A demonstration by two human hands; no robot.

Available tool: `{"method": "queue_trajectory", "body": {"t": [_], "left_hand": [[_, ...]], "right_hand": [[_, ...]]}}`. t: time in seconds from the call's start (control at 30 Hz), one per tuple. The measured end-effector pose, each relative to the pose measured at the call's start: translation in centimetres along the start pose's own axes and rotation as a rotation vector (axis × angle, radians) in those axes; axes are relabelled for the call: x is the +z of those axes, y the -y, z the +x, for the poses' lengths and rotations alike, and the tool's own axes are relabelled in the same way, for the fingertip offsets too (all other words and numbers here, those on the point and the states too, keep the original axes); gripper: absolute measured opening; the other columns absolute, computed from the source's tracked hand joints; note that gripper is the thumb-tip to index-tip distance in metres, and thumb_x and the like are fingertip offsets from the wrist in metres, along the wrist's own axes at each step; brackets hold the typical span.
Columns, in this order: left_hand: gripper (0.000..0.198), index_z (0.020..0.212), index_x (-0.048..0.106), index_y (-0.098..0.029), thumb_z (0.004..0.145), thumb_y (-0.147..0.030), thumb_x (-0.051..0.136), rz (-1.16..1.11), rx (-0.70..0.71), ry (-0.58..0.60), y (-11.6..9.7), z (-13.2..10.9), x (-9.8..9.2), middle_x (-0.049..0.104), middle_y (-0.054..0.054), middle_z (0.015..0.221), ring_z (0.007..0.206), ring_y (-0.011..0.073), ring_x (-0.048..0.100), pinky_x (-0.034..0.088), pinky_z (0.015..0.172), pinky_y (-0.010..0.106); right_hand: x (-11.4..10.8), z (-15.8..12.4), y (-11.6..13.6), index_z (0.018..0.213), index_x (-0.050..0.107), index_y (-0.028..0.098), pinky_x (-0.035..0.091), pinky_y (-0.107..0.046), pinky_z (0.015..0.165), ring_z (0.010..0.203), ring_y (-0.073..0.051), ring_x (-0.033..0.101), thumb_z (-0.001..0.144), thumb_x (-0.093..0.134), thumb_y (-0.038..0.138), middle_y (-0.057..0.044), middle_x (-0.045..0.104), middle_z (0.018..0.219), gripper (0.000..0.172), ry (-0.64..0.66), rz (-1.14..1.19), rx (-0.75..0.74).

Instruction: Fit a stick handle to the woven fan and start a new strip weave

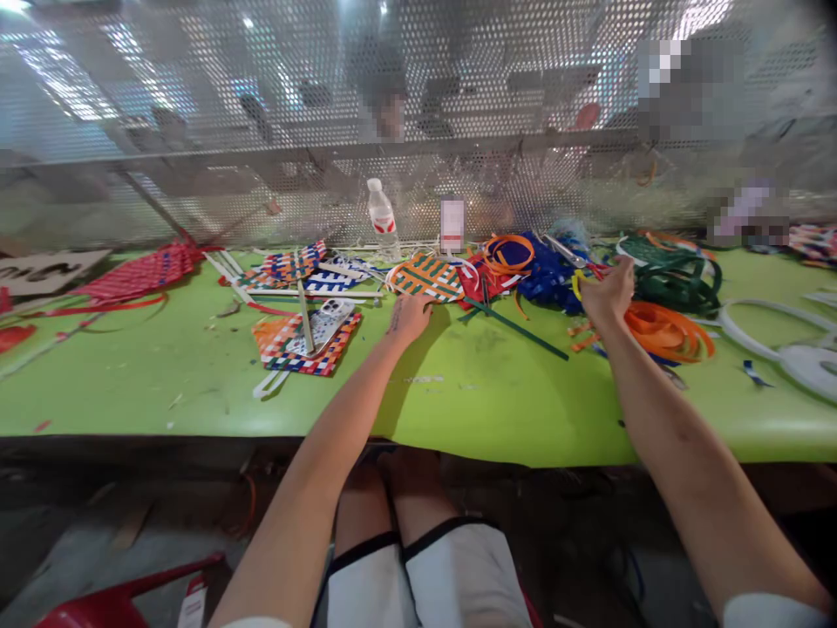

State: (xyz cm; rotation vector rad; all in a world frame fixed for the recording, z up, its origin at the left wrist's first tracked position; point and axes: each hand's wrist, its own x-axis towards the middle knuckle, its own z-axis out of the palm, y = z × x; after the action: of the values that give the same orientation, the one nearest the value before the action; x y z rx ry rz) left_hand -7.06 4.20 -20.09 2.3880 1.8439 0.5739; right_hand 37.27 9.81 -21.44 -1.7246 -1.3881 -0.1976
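My left hand (pixel 411 318) is closed on the near edge of an orange, green and white woven piece (pixel 428 277), which lies on the green tabletop; the fingertips are partly hidden. Off to the right, my right hand (pixel 609 292) reaches among the coloured strips. Its fingers are closed at the red handles of what looks like a pair of scissors (pixel 568 253), with the metal end pointing away to the left. A yellow loop (pixel 576 284) shows beside these fingers. Between my hands a dark green strip (pixel 520 330) runs slantwise across the table.
A patterned phone (pixel 330 324) rests on a multicoloured woven piece (pixel 275 336). Behind stand a water bottle (pixel 383 218) and a pink-white card (pixel 452 225). Orange strip coils (pixel 667 331), dark green strips (pixel 680 279) and white coils (pixel 811 371) lie right. A perforated metal screen (pixel 261 105) closes the back.
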Motion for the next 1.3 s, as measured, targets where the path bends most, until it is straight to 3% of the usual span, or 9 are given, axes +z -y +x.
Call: {"method": "queue_trajectory", "body": {"t": [0.1,0.23,0.37,0.47,0.63,0.83,0.97,1.1,1.3], "left_hand": [[0.041,0.144,0.073,-0.021,0.109,-0.031,0.055,-0.013,0.053,0.060,0.4,-0.1,-0.1,0.073,0.010,0.147,0.135,0.0267,0.069,0.044,0.122,0.040],[0.051,0.157,0.062,-0.021,0.114,-0.043,0.044,-0.032,0.104,0.112,-0.1,0.1,0.4,0.052,0.010,0.169,0.158,0.0262,0.048,0.031,0.132,0.044],[0.059,0.166,0.049,-0.026,0.115,-0.053,0.037,-0.068,0.164,0.163,-1.1,0.2,1.3,0.036,0.009,0.178,0.167,0.0281,0.033,0.021,0.136,0.052],[0.060,0.171,0.041,-0.032,0.116,-0.056,0.036,-0.089,0.230,0.179,-2.3,-0.2,1.7,0.040,0.006,0.177,0.165,0.0278,0.036,0.013,0.138,0.056],[0.049,0.159,0.058,-0.028,0.111,-0.037,0.056,0.000,0.276,0.095,-4.2,-0.6,1.4,0.060,0.009,0.163,0.151,0.0279,0.055,0.031,0.131,0.049],[0.050,0.156,0.062,-0.022,0.106,-0.031,0.063,0.106,0.223,0.006,-3.2,0.1,0.6,0.053,0.015,0.168,0.154,0.0328,0.052,0.035,0.128,0.047],[0.037,0.140,0.073,-0.021,0.108,-0.021,0.055,0.176,0.199,0.007,-2.6,0.9,1.0,0.078,0.016,0.134,0.119,0.0304,0.075,0.047,0.114,0.045],[0.036,0.123,0.079,-0.015,0.103,-0.005,0.050,0.216,0.191,-0.052,-3.7,0.9,0.8,0.083,0.016,0.107,0.109,0.0287,0.078,0.049,0.110,0.042],[0.038,0.136,0.071,-0.017,0.112,-0.018,0.041,0.131,0.079,-0.359,-4.3,0.1,-3.3,0.079,0.017,0.125,0.115,0.0273,0.075,0.056,0.095,0.037]], "right_hand": [[0.0,0.3,-0.6,0.147,0.048,0.026,0.052,-0.062,0.103,0.120,-0.045,0.065,0.072,0.072,0.034,-0.022,0.058,0.142,0.079,-0.090,0.012,0.173],[0.7,0.7,-0.6,0.152,0.046,0.023,0.050,-0.059,0.109,0.125,-0.040,0.064,0.074,0.065,0.026,-0.020,0.057,0.141,0.080,-0.114,0.088,0.163],[1.7,1.4,-1.1,0.148,0.052,0.022,0.050,-0.059,0.109,0.124,-0.036,0.063,0.085,0.057,0.028,-0.017,0.063,0.131,0.064,-0.057,0.070,0.143],[2.2,1.3,-1.2,0.137,0.064,0.018,0.050,-0.058,0.109,0.124,-0.037,0.063,0.088,0.061,0.034,-0.019,0.067,0.126,0.051,0.036,0.024,0.125],[1.8,0.1,0.9,0.139,0.068,0.021,0.047,-0.063,0.110,0.129,-0.041,0.059,0.093,0.067,0.050,-0.021,0.065,0.139,0.055,0.114,-0.036,0.036],[-0.1,-1.3,4.8,0.141,0.067,0.021,0.041,-0.063,0.116,0.136,-0.041,0.054,0.098,0.061,0.048,-0.022,0.064,0.142,0.051,0.150,-0.048,-0.165],[-0.4,-1.5,5.2,0.142,0.067,0.022,0.042,-0.062,0.114,0.135,-0.041,0.054,0.099,0.060,0.048,-0.021,0.064,0.141,0.050,0.142,-0.051,-0.211],[-0.2,-1.7,5.2,0.139,0.070,0.020,0.043,-0.060,0.114,0.135,-0.040,0.055,0.100,0.060,0.044,-0.021,0.064,0.142,0.047,0.133,-0.087,-0.247],[-0.6,-1.8,5.5,0.132,0.073,0.023,0.045,-0.057,0.113,0.131,-0.037,0.058,0.098,0.059,0.040,-0.018,0.069,0.136,0.040,0.031,-0.060,-0.294]]}}
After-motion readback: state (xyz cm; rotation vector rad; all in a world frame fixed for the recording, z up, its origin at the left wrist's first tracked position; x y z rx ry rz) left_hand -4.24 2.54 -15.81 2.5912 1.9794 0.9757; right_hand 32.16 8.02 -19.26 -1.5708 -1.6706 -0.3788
